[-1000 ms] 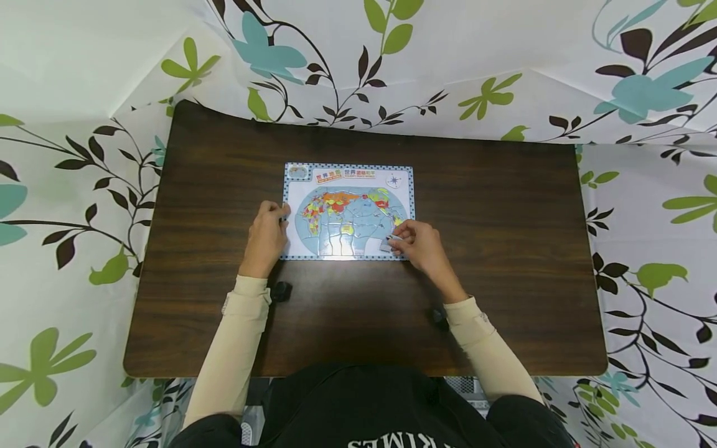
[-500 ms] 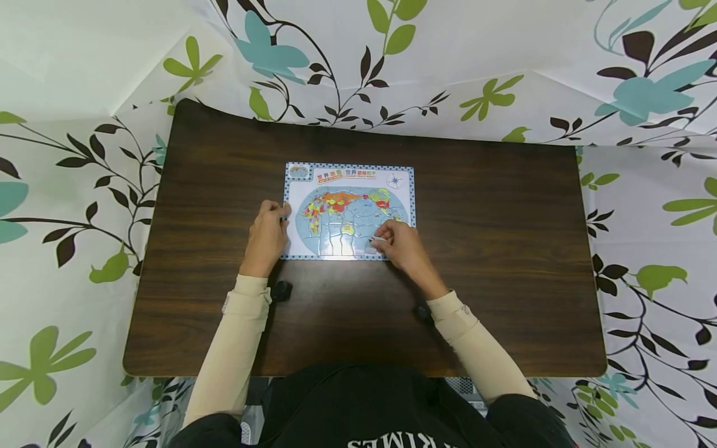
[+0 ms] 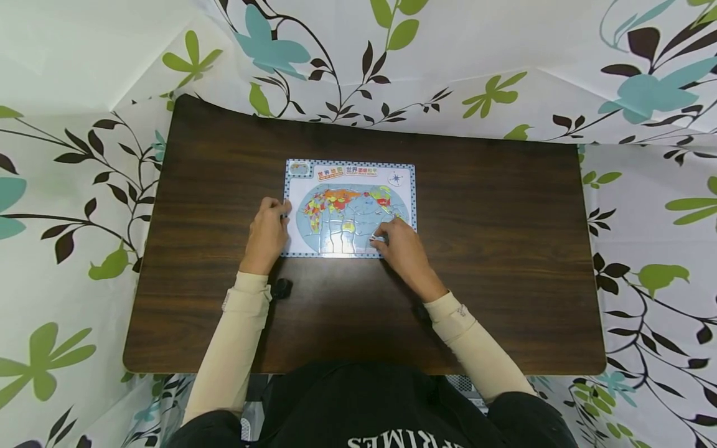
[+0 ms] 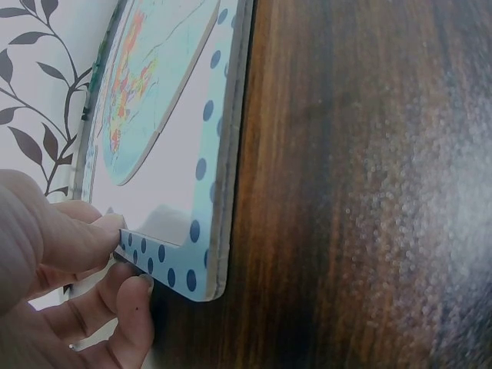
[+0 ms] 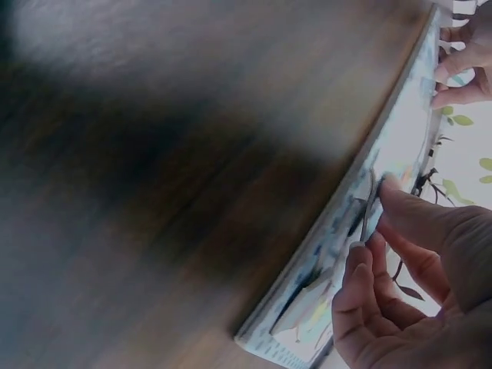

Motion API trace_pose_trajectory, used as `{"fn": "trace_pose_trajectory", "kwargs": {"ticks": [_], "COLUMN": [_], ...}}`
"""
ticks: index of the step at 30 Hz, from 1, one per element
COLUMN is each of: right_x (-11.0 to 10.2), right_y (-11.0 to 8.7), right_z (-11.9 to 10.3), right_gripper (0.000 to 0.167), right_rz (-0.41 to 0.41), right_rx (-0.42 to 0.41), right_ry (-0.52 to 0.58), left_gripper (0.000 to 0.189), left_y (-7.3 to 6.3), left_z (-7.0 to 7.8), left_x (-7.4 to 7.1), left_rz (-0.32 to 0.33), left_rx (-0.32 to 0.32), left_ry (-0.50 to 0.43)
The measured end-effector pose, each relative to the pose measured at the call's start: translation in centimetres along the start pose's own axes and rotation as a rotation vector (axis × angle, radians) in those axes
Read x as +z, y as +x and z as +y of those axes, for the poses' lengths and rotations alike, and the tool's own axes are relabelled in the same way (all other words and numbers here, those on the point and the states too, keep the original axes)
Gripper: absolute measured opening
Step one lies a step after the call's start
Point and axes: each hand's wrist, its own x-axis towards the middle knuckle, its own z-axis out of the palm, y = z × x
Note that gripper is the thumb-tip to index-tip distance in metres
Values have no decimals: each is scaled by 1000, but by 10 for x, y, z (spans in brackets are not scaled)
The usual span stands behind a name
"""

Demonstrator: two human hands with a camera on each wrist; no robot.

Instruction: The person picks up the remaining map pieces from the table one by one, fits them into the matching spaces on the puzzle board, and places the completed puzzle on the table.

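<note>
A world map jigsaw puzzle board (image 3: 364,172) with a dotted blue border lies on the dark wooden table. My left hand (image 3: 265,236) grips the board's left edge, and in the left wrist view its thumb (image 4: 108,234) rests on the dotted border with other fingers below the edge. Over the lower right of the oval map (image 3: 319,211) is my right hand (image 3: 407,255). Between its thumb and fingers it pinches a thin puzzle piece (image 5: 370,207), seen nearly edge-on in the right wrist view and tilted over the board. The hand hides the map's lower right part in the head view.
The brown table (image 3: 493,249) extends well beyond the board on both sides. A white cloth (image 3: 426,56) printed with leaves and flowers hangs behind and around it. Dark wrist cameras (image 3: 282,289) sit at the sleeve cuffs.
My right hand has moved left over the board with the puzzle piece, and its fingers are lower on the map's right part. My left hand has stayed at the board's edge.
</note>
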Motion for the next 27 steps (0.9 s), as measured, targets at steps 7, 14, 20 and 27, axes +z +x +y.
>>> {"fn": "trace_pose_trajectory", "kwargs": {"ticks": [7,14,20,27], "right_x": [4,8,9,9], "right_y": [-1,-2,1,4], "right_z": [2,5,4,6], "right_gripper": [25,25,38,42], "right_rz": [53,76,35,1], "right_rx": [10,18,77,121], "right_ry": [-31,-74,-64,-53], "left_gripper": [41,41,41,41], "left_y": [1,1,0,0], "left_z": [1,2,1,-1], "left_x": [1,1,1,3], "left_rz": [0,5,9,9], "left_rx": [-7,-5,8,9], "left_ry": [3,-2,0,9]}}
